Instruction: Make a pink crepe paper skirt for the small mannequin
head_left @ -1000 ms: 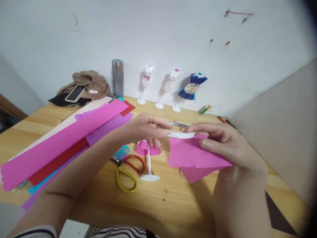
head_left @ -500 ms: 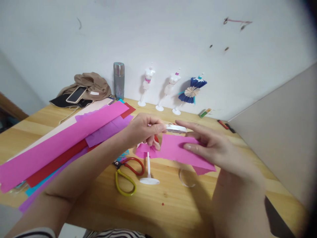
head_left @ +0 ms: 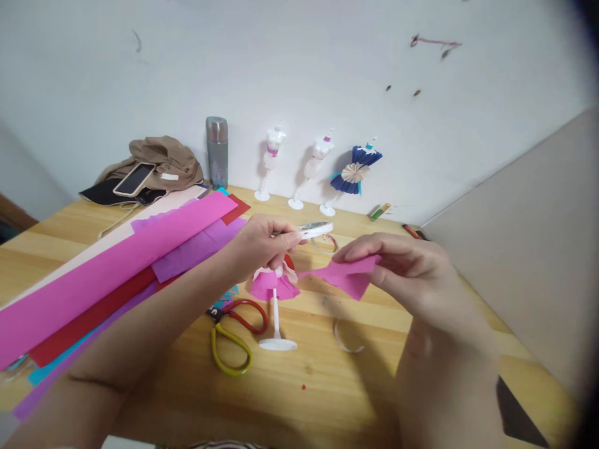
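Right, the left hand (head_left: 264,244) is holding up a white tape roll (head_left: 317,229), thumb and fingers clamped on its near edge, with the roll lying flat and poking out toward the right. The right hand (head_left: 405,274) is pinching a pink paper piece (head_left: 350,279) between thumb and forefinger, the fingers closed together on its upper edge. The paper is hanging in the air just below and to the right of the roll, a little apart from it and well above the table (head_left: 327,386).

Directly under the left hand a small dress form (head_left: 274,288) in a pink skirt is standing on its thin white stand, with the scissors (head_left: 234,337) lying just to its left and a clear ring (head_left: 347,337) to its right. Long crepe sheets (head_left: 116,262) in pink, red and purple are spreading across the left of the table.

Now the risks, as I'm judging them. That paper is looking thin and soft, so a tight pinch or a sideways tug may be crumpling or tearing it. The dress form is sitting so close beneath the left wrist that a dip of that hand could be tipping it over. And any loose sticky end could be catching the paper askew.
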A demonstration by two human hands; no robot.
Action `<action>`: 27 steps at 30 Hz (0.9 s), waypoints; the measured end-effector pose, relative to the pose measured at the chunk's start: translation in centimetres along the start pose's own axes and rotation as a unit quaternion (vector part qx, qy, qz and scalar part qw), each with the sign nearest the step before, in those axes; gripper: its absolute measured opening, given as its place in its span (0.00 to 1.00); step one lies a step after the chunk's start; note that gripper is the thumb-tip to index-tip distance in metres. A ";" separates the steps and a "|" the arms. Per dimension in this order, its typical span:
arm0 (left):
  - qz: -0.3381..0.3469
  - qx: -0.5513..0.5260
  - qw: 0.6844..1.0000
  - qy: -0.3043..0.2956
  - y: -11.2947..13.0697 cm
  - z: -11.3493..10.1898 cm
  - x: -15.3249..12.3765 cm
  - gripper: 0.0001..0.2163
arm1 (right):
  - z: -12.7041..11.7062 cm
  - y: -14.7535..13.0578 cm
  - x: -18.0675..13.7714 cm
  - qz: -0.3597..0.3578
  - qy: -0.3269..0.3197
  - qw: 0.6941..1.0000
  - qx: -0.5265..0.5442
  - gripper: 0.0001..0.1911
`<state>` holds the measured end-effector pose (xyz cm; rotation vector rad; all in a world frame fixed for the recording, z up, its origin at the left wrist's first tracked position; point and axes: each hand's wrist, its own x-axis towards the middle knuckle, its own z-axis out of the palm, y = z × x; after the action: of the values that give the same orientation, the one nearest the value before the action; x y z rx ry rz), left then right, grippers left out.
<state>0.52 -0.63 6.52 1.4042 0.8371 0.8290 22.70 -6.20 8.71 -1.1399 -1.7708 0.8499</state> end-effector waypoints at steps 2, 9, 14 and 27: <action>-0.008 -0.016 1.000 -0.009 0.0 0.1 0.0 0.08 | 0.1 -0.2 0.0 0.016 0.003 1.000 -0.003 0.06; -0.025 0.007 0.999 -0.025 -0.4 0.4 0.1 0.08 | 1.1 -0.8 0.1 0.037 0.009 0.999 -0.012 0.17; -0.020 -0.001 1.000 -0.005 -0.9 0.6 0.4 0.07 | 1.6 0.1 0.7 0.037 -0.023 0.998 -0.053 0.22; 0.033 0.079 0.996 -0.002 -1.7 0.4 0.7 0.17 | 2.7 1.0 1.0 0.002 -0.025 0.992 -0.125 0.26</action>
<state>1.16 -0.23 4.79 1.5792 0.8722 0.8251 20.37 -5.14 7.02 -1.2913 -1.9583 0.6770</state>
